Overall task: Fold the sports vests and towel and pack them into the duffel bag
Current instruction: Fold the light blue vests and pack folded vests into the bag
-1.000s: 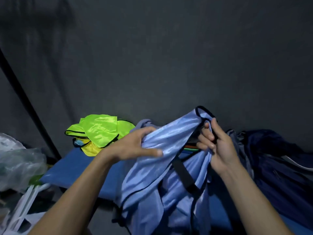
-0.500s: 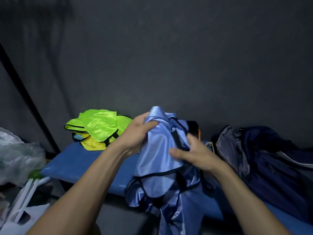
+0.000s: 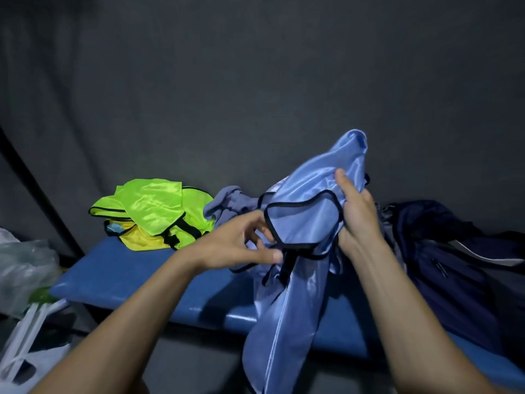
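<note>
Nearest the camera, two bare forearms reach forward over the front edge of a padded blue bench surface [image 3: 136,277]. The left hand [image 3: 238,245] has its fingers [image 3: 270,255] curled, pinching the black-trimmed edge of a shiny light-blue sports vest [image 3: 306,220] between thumb and forefinger. The right hand [image 3: 358,220] is raised beside it with the thumb pressed into the vest's upper fabric and the other fingers wrapped behind the bunched cloth, gripping it. The vest is held up above the surface between both hands, its lower part hanging down past the front edge. Behind the left hand, a crumpled grey-blue cloth [image 3: 227,201] lies on the surface; whether it is the towel cannot be told. Further left sits a pile of neon green and yellow black-trimmed vests [image 3: 156,211]. To the right lies a dark navy duffel bag [image 3: 443,251], slumped. At far left is a clear plastic bag [image 3: 22,265], and a dark grey wall [image 3: 255,81] stands behind.
</note>
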Action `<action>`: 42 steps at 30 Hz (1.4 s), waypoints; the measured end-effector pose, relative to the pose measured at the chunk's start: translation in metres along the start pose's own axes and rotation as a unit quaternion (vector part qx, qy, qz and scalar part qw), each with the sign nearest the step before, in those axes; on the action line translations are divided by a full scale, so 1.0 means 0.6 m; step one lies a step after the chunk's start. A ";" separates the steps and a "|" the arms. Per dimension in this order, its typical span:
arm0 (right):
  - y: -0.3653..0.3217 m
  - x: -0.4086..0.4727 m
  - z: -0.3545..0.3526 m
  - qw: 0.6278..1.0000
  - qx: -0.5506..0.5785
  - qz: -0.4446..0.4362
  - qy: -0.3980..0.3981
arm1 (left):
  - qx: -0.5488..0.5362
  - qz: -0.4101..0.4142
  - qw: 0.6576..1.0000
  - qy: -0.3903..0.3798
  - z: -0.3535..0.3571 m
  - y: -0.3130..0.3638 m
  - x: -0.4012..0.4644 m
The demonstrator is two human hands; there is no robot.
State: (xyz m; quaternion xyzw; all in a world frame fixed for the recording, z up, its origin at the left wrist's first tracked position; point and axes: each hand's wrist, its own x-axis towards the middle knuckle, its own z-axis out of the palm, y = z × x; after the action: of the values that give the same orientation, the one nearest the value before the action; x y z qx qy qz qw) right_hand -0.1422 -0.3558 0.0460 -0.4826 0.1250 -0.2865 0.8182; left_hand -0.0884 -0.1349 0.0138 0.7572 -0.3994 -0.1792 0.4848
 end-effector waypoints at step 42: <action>0.045 0.096 -0.156 0.990 0.043 0.113 0.071 | 0.216 0.085 0.972 -0.046 0.128 -0.040 0.086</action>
State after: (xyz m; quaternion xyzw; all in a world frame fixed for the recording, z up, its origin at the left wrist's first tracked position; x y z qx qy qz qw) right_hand -0.1317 -0.4469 -0.0201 -0.4081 0.2238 -0.2309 0.8544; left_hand -0.0969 -0.2158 -0.0369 0.7982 -0.5135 -0.0817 0.3043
